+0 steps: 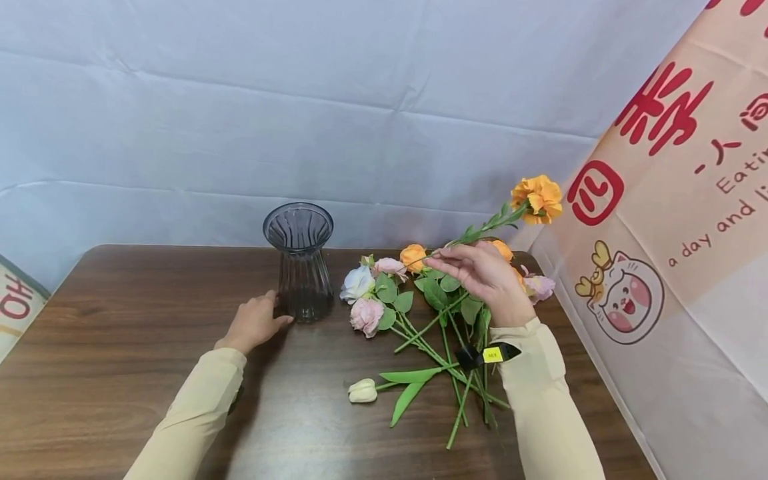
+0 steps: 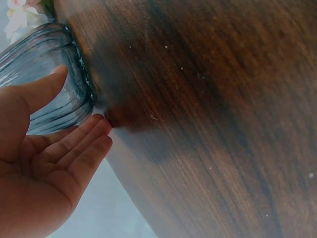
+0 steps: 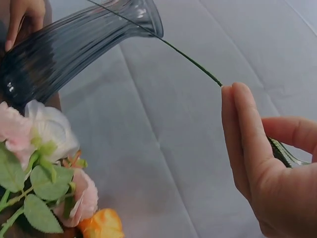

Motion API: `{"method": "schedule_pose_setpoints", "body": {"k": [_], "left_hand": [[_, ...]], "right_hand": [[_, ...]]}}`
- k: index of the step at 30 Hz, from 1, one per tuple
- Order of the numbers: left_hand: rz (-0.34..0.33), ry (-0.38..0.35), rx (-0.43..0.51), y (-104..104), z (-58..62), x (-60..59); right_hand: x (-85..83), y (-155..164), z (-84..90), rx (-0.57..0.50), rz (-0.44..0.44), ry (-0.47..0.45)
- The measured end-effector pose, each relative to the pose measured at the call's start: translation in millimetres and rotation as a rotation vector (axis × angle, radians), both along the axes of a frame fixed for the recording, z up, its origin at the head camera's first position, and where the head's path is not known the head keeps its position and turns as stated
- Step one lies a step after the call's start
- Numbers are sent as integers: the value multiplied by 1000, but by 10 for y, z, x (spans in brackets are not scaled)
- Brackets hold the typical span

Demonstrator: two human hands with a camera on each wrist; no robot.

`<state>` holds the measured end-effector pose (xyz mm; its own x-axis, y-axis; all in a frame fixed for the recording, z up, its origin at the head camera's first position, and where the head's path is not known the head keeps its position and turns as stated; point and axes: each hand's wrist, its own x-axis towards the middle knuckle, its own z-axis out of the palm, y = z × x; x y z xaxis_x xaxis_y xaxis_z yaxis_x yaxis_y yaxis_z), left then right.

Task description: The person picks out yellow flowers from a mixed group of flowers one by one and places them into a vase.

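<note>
A dark ribbed glass vase stands upright on the brown wooden table. My left hand rests beside its base. Its fingers are straight, and the thumb lies along the vase wall. My right hand pinches the thin green stem of an orange flower, lifted above the table with the bloom up and to the right. In the right wrist view the fingers close on the stem, whose bare end points toward the vase.
A loose pile of flowers, pink, white and orange with green stems, lies right of the vase under my right hand. A white bud lies nearer me. White cloth backs the table; a printed banner hangs at the right edge.
</note>
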<state>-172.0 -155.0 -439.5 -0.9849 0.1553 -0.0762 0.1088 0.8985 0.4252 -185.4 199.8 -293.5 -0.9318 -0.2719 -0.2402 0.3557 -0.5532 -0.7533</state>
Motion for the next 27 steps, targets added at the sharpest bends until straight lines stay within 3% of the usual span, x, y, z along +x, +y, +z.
{"method": "schedule_pose_setpoints", "body": {"k": [16,27], "left_hand": [[-12,-22,-15,-6,-8,-14],[-12,-26,-5,-11,-12,-12]], "right_hand": [[-62,-147,289,-84,-14,1],[-166,-211,534,-173,-31,-81]]}}
